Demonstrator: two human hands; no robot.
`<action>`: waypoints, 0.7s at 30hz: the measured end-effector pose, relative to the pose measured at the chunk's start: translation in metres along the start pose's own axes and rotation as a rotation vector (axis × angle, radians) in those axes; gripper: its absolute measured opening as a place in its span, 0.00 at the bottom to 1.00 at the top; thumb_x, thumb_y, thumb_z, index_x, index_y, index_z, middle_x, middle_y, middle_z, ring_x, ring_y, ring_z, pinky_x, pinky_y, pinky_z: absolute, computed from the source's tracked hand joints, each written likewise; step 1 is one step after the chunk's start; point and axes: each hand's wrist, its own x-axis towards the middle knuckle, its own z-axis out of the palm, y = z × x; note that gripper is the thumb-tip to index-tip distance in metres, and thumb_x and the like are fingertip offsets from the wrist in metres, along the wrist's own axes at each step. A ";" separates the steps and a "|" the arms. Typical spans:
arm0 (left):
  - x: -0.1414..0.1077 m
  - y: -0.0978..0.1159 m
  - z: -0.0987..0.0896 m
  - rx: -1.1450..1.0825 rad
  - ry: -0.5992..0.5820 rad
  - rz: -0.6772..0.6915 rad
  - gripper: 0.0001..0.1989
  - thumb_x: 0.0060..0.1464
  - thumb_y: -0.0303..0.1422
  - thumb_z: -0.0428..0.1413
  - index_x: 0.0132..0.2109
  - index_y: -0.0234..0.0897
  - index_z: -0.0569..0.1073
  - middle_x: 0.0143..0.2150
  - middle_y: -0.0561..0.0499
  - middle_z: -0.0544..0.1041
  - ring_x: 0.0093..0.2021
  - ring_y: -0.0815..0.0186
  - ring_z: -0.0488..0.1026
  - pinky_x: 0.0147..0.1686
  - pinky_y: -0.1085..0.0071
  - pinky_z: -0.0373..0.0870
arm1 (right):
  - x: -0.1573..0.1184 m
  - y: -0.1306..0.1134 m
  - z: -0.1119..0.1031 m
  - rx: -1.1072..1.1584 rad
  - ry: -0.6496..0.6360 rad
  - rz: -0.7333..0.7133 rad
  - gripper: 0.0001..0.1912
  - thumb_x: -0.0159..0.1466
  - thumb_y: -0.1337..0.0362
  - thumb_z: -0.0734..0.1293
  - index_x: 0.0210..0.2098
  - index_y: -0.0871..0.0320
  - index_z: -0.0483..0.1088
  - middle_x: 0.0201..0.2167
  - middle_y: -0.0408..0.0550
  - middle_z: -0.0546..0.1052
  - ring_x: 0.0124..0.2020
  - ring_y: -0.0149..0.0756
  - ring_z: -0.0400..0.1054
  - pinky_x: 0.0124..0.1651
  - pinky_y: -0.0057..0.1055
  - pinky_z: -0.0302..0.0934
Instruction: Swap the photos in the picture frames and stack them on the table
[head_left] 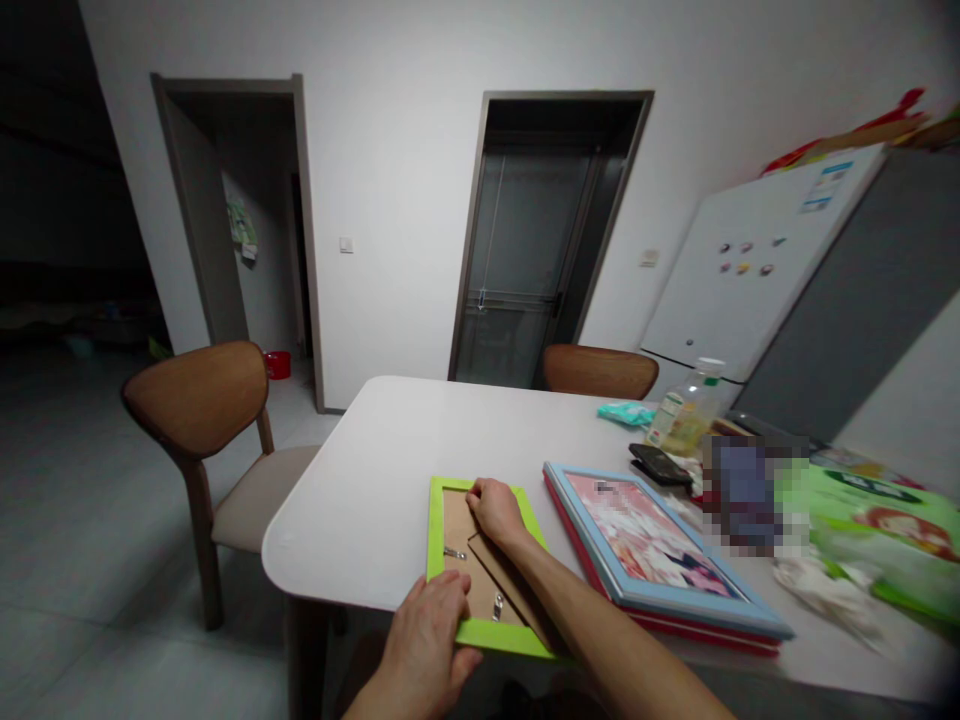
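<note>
A lime-green picture frame (436, 520) lies back side up at the near edge of the table, jutting slightly over it. Its brown backing board (456, 515) carries small metal fittings (454, 552) and a fold-out stand (504, 572), partly covered by my right forearm. My left hand (431, 625) grips the frame's near left side, thumb under the edge and fingers on top. My right hand (495, 510) is at the far part of the board with its fingers pinched together; what they hold is hidden.
To the right, a light blue picture frame (652, 535) rests on a red one (675, 635). Beyond are a black phone-like object (660, 465), a bottle (686, 410), a teal wrapper (626, 413) and a green tissue pack (885, 515). Chairs (199, 400) stand left and behind the white table (360, 480).
</note>
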 end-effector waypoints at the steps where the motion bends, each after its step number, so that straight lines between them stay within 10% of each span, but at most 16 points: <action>1: -0.001 0.001 -0.001 0.003 -0.004 -0.007 0.30 0.39 0.26 0.56 0.52 0.33 0.59 0.54 0.42 0.62 0.54 0.58 0.57 0.55 0.58 0.51 | 0.001 0.000 0.001 -0.003 0.003 0.014 0.10 0.54 0.67 0.58 0.27 0.61 0.71 0.27 0.50 0.75 0.26 0.29 0.65 0.28 0.23 0.50; 15: -0.006 0.008 -0.007 0.002 -0.035 -0.067 0.29 0.38 0.25 0.55 0.51 0.34 0.61 0.54 0.43 0.63 0.54 0.58 0.57 0.55 0.59 0.49 | -0.001 -0.003 -0.016 0.064 0.048 0.072 0.08 0.53 0.65 0.60 0.24 0.62 0.70 0.25 0.51 0.74 0.27 0.32 0.65 0.29 0.25 0.51; 21: 0.009 0.025 0.005 0.059 -0.078 0.104 0.24 0.39 0.31 0.56 0.47 0.35 0.64 0.56 0.42 0.59 0.57 0.55 0.52 0.55 0.53 0.44 | -0.017 0.010 -0.032 0.220 0.017 0.002 0.10 0.53 0.63 0.58 0.26 0.59 0.70 0.26 0.47 0.75 0.28 0.32 0.66 0.30 0.25 0.55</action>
